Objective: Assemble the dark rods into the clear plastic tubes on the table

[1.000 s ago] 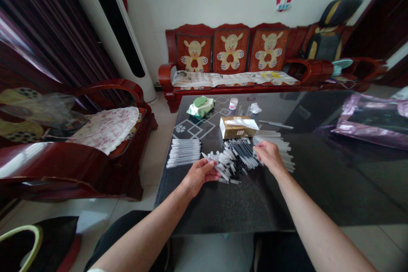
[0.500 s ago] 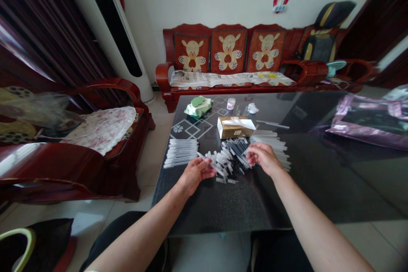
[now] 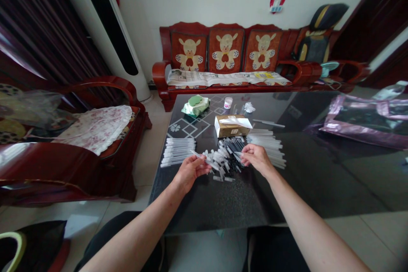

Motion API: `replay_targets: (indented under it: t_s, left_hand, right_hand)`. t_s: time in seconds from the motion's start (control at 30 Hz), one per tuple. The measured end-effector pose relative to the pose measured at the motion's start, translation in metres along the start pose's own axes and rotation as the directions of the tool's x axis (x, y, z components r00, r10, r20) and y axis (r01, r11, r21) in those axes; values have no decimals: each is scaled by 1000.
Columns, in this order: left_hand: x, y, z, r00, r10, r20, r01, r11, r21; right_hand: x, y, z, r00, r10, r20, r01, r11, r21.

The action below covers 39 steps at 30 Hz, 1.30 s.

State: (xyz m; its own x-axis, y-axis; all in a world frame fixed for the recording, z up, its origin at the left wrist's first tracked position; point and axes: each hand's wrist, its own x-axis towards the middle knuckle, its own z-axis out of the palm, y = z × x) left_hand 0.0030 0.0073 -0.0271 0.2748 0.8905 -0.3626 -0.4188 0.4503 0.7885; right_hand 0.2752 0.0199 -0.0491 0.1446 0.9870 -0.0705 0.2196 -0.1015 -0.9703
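Observation:
My left hand is closed on a slim whitish pen, its end sticking out past the fingertips. Across from it, my right hand pinches a small pale piece, too small to tell its kind. Between the hands lies a heap of translucent white pen caps. Black pen refills are bunched behind the heap, partly hidden by the right hand. A row of whitish pens lies left of the heap. Long frosted pen barrels lie beyond my right hand.
The dark glossy table also carries a gold tissue box, a green wipes pack, a small white tub, a crumpled tissue and a purple-edged clear bag. A red wooden sofa stands behind.
The whole view has shifted slightly. Both hands keep their holds, and my right hand has lowered a little toward the refills.

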Motion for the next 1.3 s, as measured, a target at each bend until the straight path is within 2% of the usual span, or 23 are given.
replay_targets:
  t_s: [0.1, 0.2, 0.3, 0.37, 0.43, 0.57, 0.7, 0.77, 0.8, 0.87, 0.93, 0.97, 1.0, 1.07, 1.13, 1.3]
  left_hand:
    - [-1, 0, 1, 1000, -8, 2, 7, 1000, 8]
    - [-2, 0, 2, 1000, -8, 0, 8, 1000, 18]
    - [-2, -1, 2, 1000, -8, 7, 8, 1000, 22]
    - [-2, -2, 1, 1000, -10, 12, 9, 1000, 20]
    - [-2, -2, 1, 1000, -10, 14, 10, 1000, 13]
    - [-3, -2, 2, 1000, -16, 17, 16, 1000, 1]
    - [-4, -1, 3, 1000, -16, 11, 16, 1000, 6]
    - [-4, -1, 3, 1000, -11, 10, 11, 1000, 9]
    - [-4, -1, 3, 1000, -7, 11, 7, 1000, 8]
    - [-4, -2, 3, 1000, 10, 15, -10, 1000, -4]
    - [-3, -3, 3, 999, 36, 28, -35, 999, -16]
    - [-3, -3, 3, 998, 48, 35, -48, 999, -18]
    - [-3, -4, 3, 997, 59, 44, -58, 998, -16]
    - [-3, -5, 2, 996, 76, 56, -75, 997, -9]
    - [-4, -6, 2, 994, 92, 56, -91, 996, -9]
    - [-4, -5, 2, 990, 138, 31, -137, 990, -27]
  right_hand:
    - [-1, 4, -6, 998, -36, -48, 30, 993, -117]
    - [-9, 4, -12, 993, -89, -76, 58, 937, -344]
    - [-25, -1, -12, 980, -196, 37, 176, 766, -618]
    - [-36, -4, -7, 966, -219, 136, 248, 645, -723]
    - [-43, -5, -1, 964, -197, 180, 262, 572, -777]
    - [-45, -1, 8, 974, -150, 171, 222, 470, -854]
    - [-41, 1, 9, 976, -138, 170, 213, 424, -880]
    - [-43, -1, 10, 977, -147, 153, 203, 441, -874]
    - [-45, -4, 11, 978, -155, 140, 198, 478, -856]
    - [-53, -12, 15, 982, -155, 111, 186, 650, -737]
    - [-62, -23, 21, 988, -103, 118, 146, 878, -455]
    - [-67, -29, 25, 988, -53, 143, 92, 955, -283]
    - [-72, -35, 30, 984, -19, 178, 42, 991, -129]
    - [-78, -44, 40, 976, 3, 218, -22, 996, 86]
    - [-80, -49, 49, 977, 11, 214, -54, 979, 194]
    - [-77, -45, 61, 983, 39, 178, -86, 961, 262]
